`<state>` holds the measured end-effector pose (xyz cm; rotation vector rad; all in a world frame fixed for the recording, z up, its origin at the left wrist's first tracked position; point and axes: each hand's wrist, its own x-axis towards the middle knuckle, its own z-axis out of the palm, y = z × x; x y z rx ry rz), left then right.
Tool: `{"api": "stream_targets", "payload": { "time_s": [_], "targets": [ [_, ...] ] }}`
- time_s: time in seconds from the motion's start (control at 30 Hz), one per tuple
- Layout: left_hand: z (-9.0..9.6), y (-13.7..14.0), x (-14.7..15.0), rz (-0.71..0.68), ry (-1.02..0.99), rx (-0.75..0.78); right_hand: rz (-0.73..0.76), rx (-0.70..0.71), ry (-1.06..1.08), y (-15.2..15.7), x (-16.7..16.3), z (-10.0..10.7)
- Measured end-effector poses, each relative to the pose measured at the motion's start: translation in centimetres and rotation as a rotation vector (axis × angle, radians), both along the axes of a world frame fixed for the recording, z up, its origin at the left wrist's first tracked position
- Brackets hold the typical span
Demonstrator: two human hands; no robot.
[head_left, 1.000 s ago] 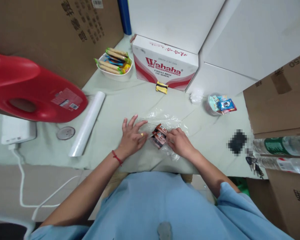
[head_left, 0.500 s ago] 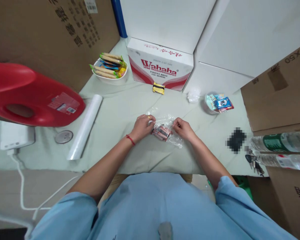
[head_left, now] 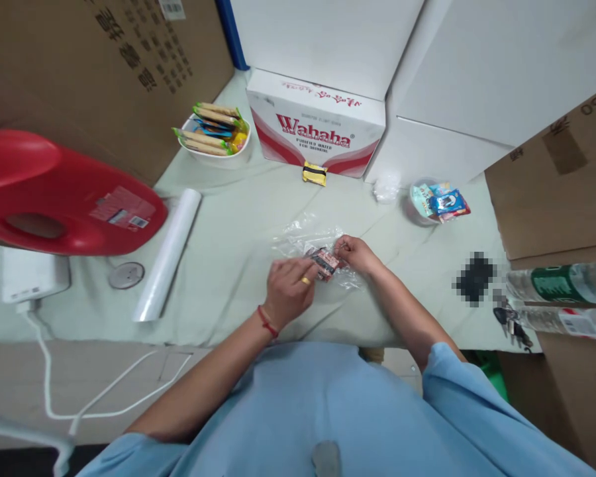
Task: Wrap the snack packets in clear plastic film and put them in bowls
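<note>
A small red-and-dark snack packet [head_left: 324,264] lies on crumpled clear plastic film [head_left: 305,230] at the middle of the table. Just left of and nearer than the packet is my left hand [head_left: 292,290], slightly blurred, back up. Its fingers stretch towards the packet's left edge; whether they touch it is unclear, and the thumb is hidden. On the packet's right side, my right hand [head_left: 356,253] is closed in a pinch on the plastic film. Part of the film spreads out beyond the packet, away from me.
A Wahaha box [head_left: 318,132] stands at the back, a yellow packet [head_left: 314,173] before it. Snack tubs stand left [head_left: 218,159] and right [head_left: 420,209]. Leftward are a white roll [head_left: 169,255] and red jug [head_left: 74,199]; rightward, bottles [head_left: 561,283] and keys [head_left: 516,328].
My left hand has let go of the film's left side and moved nearer to me, turning back up. The film's far left part now lies spread out. My right hand has shifted slightly left.
</note>
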<state>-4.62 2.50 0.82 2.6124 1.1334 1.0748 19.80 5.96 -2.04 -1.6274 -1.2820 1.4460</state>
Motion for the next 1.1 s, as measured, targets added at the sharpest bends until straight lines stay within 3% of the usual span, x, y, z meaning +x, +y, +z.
{"api": "stream_targets", "payload": {
  "time_s": [0.17, 0.3, 0.43, 0.57, 0.7, 0.9, 1.1],
  "targets": [
    [-1.5, -0.2, 2.8, 0.028, 0.163, -0.191, 0.044, 0.018, -0.04, -0.5, 0.6, 0.2],
    [-1.7, 0.4, 3.3, 0.037, 0.209, -0.245, 0.057, 0.156, -0.212, 0.5, 2.7, 1.1],
    [-1.3, 0.1, 3.4, 0.039, 0.223, -0.242, -0.069, 0.313, -0.551, 2.4, 3.9, 1.5],
    [-1.2, 0.0, 3.6, 0.036, 0.242, -0.252, 0.025, 0.239, -0.879, 3.6, 2.9, 1.1],
    [-1.2, 0.1, 3.7, 0.02, 0.228, -0.251, 0.196, 0.232, -0.744, 4.4, 2.1, 1.6],
    [-1.0, 0.3, 3.9, -0.007, 0.24, -0.263, 0.325, 0.312, -0.453, 4.8, 2.5, 4.5],
    [-1.1, -0.1, 4.1, 0.017, 0.261, -0.27, 0.371, 0.279, -0.364, 1.3, 0.1, 6.3]
  ]
}}
